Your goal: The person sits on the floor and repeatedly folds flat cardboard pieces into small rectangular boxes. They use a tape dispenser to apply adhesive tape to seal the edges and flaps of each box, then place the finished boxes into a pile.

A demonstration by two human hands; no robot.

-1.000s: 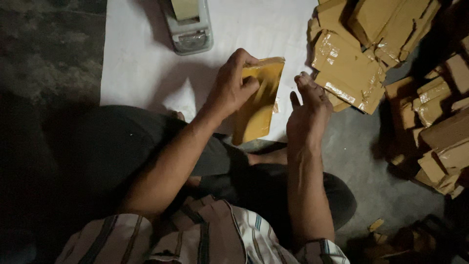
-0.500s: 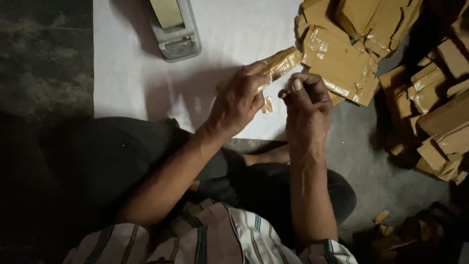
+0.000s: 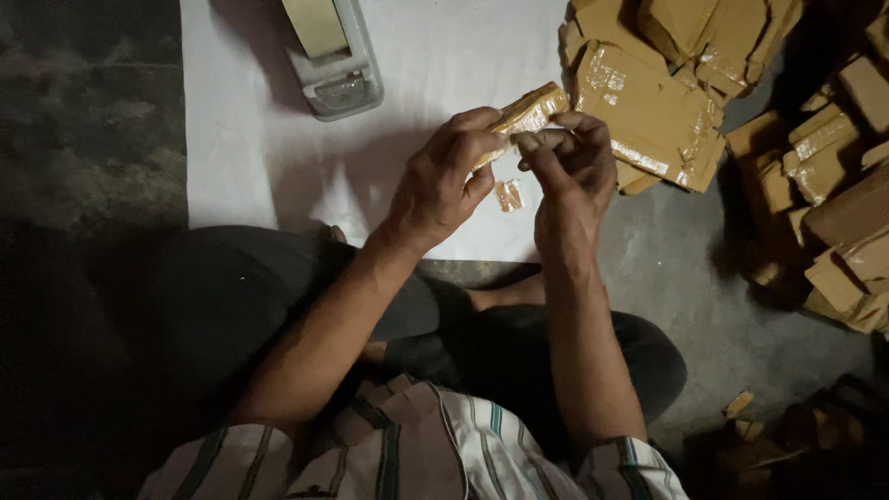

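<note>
Above the white sheet (image 3: 259, 139), left hand (image 3: 444, 181) and right hand (image 3: 569, 157) both gripped one small brown taped packet (image 3: 530, 111); tape dispenser (image 3: 333, 56) nearby.

Left hand (image 3: 443, 185) curled, fingers clenched; right hand (image 3: 572, 157) beside it, fingertips pinched; forearms extended forward.

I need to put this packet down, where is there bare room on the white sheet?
Bare sheet lies left of the hands, below the tape dispenser. The right edge is crowded by stacked brown packets.
</note>
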